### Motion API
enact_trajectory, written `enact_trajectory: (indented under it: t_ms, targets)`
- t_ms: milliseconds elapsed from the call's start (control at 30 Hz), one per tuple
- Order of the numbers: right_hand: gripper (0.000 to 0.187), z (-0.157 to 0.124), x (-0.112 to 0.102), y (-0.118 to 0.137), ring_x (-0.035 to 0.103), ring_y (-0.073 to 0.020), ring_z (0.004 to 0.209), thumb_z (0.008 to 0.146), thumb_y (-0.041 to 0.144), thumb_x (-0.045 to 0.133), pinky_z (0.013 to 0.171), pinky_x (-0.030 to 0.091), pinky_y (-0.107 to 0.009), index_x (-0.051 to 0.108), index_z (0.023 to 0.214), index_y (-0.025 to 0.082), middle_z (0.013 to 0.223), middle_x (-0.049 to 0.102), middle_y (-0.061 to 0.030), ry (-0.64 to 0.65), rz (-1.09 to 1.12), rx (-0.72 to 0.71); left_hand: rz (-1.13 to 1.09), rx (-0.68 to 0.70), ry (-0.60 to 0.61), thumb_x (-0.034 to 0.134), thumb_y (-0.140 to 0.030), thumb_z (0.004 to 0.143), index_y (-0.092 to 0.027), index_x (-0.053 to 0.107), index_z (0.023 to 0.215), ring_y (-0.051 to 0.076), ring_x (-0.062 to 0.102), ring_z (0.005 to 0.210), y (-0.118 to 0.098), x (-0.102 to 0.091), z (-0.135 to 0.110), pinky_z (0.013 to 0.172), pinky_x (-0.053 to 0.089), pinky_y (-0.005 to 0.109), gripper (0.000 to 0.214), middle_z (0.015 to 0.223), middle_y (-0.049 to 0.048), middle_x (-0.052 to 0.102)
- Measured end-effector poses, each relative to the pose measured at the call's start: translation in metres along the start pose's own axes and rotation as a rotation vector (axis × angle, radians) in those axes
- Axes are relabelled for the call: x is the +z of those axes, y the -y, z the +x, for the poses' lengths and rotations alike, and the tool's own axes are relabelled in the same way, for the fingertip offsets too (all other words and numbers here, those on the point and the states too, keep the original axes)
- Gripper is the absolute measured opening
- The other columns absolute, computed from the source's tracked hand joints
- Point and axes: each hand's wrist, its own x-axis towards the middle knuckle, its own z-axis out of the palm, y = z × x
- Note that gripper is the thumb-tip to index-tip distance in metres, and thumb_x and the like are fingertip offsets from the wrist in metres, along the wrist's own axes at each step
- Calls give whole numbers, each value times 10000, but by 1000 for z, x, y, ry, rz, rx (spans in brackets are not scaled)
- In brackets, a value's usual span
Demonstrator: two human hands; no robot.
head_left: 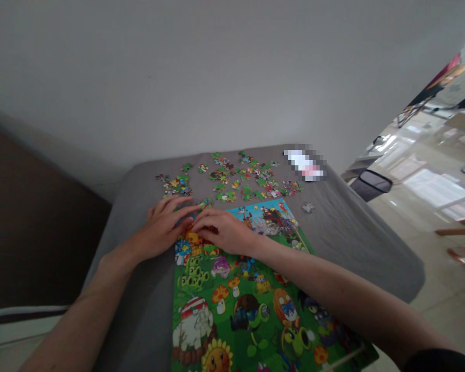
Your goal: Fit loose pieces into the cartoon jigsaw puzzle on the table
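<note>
A colourful cartoon jigsaw puzzle board (238,305) lies on a grey cloth, its green picture showing plants, mushrooms and a sunflower. At its upper left corner, my left hand (166,225) rests with fingers stretched out and apart, the thumb near the board's edge. Right beside it, my right hand (227,231) bends its fingers down onto the upper left part of the picture. The fingertips are pressed together there, and whatever is under them is hidden. Many loose jigsaw pieces (247,192) lie scattered beyond the board's top edge.
A grey cloth (356,248) covers the table, which stands against a pale wall (217,77). A blurred-out phone-like object (304,164) lies at the back right. One single piece (308,207) sits right of the board. Shiny floor tiles (426,181) show at the right.
</note>
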Motion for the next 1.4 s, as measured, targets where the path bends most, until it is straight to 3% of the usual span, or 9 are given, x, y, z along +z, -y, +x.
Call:
enact_trajectory:
  t_ms: [300,533,833,1100,1400]
  targets:
    - [222,0,6,-6,720,-192,1220,1028,33,649,1105,583,-377,796,1127,169,1241,779,-98,-33,-63,-10,6,2,-10,389,-720,1107,-434,694,1498,390,442,1531,2,-4,-2,1238,374,615,572,1636,64,591]
    - [275,-11,-6,1,709,-228,1241,1082,179,662,1148,529,-424,740,1345,178,1267,809,-117,15,-247,-32,14,18,-22,413,-771,1089,-431,697,1497,397,449,1523,5,-3,-4,1244,378,619,603,1632,68,590]
    - [272,-19,-20,5,640,-253,1327,1150,275,594,1148,514,-429,794,1316,194,1434,769,-77,241,-493,-214,29,20,-5,468,-700,1101,-479,674,1511,386,438,1544,5,-2,-4,1278,350,620,510,1654,29,571]
    - [300,-22,-26,7,640,-271,1269,1169,302,550,1074,524,-425,807,1278,191,1384,793,-56,245,-607,-259,11,0,31,424,-736,1096,-466,658,1529,409,409,1575,4,-2,-4,1267,331,659,561,1680,49,551]
    - [251,-25,-16,19,685,-277,1203,1147,319,610,987,525,-409,797,1238,178,1260,819,-95,216,-730,-246,13,-24,64,320,-814,1081,-460,634,1552,417,373,1604,1,-3,-4,1272,310,667,668,1714,49,516]
